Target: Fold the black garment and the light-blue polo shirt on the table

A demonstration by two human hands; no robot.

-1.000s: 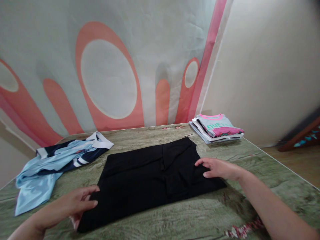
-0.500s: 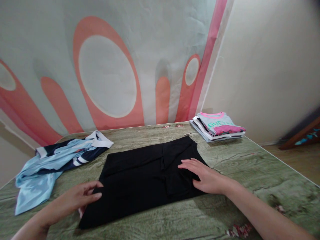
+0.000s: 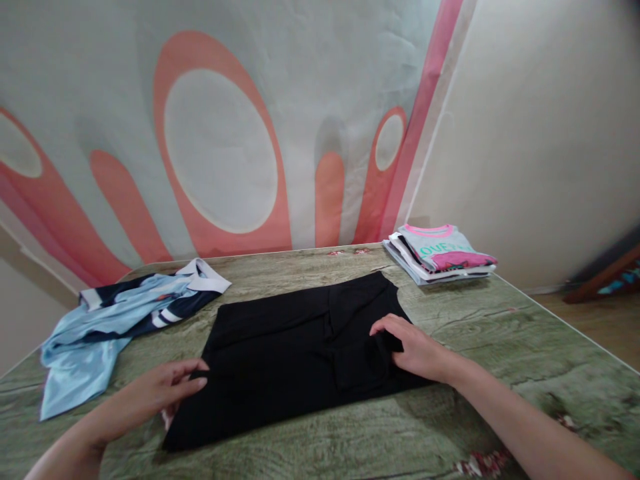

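Note:
A black shirt lies partly folded on the table, its sides turned inward and its neckline at the right end. At its left end, my left hand pinches the edge of the cloth between thumb and fingers. My right hand grips a bit of fabric near the neck end, with the fingers curled and a small fold raised under them. The fingertips of my right hand are partly hidden by the cloth.
A crumpled light blue and navy shirt with a white collar lies at the left. A stack of folded clothes, a grey and pink top uppermost, sits at the back right. The wood-patterned table meets a painted wall behind.
My right hand has closed from spread fingers onto the cloth, lifting a small fold near the neck end. My left fingers have pinched together on the left edge. The view has shifted slightly.

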